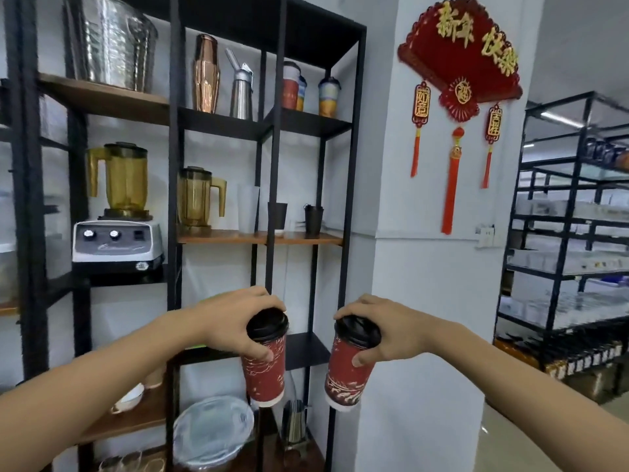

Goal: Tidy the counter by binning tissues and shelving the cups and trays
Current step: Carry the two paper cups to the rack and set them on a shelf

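Note:
I hold two red paper cups with black lids in the air in front of a black metal shelving unit. My left hand grips the left cup by its lid and upper rim. My right hand grips the right cup the same way. Both cups hang slightly tilted, apart from each other, level with a bare black shelf just behind them.
The shelves hold a steel bucket, copper shaker, printed cups, blender, amber jug, black cups, clear lidded containers and a steel pitcher. A white pillar stands at right, with racks beyond.

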